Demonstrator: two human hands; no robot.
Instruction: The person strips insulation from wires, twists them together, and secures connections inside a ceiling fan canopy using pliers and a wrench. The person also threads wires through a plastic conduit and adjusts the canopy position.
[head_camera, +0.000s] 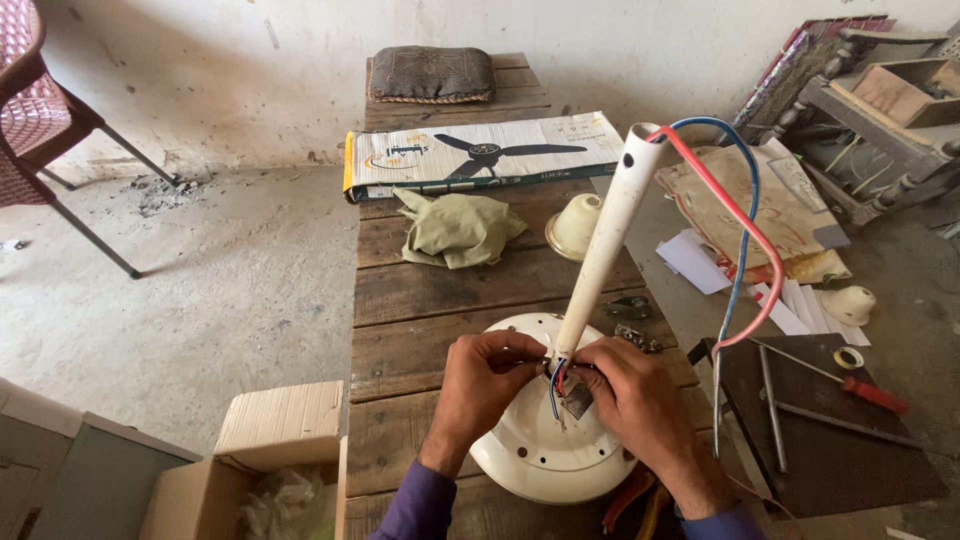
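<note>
Far to my left an open cardboard box (265, 460) sits on the floor beside the plank surface (420, 300), out of the way of my arms. My left hand (483, 385) is curled in a pinching grip at the foot of the cream pipe (608, 230), fingertips closed on the thin wires (555, 385) where they come out of the round cream fan motor (545, 445); I hold there because that joint is where the rod meets the housing. The motor lies flat on the planks right in front of me, so the pipe can stand tilted up and away from me. My right hand (630, 400) meets the left at the same spot, fingers closed around the pipe's base and the wires, steadying it from the other side. Red and blue wires (745, 220) run out of the pipe's top and loop down to my right, hanging clear of my hands. Behind lie a crumpled green cloth (458, 228), a cream canopy cup (575, 225) and the long fan carton (480, 155). On the dark board (830, 430) to the right rests a red-handled screwdriver (868, 390), near my right hand
</note>
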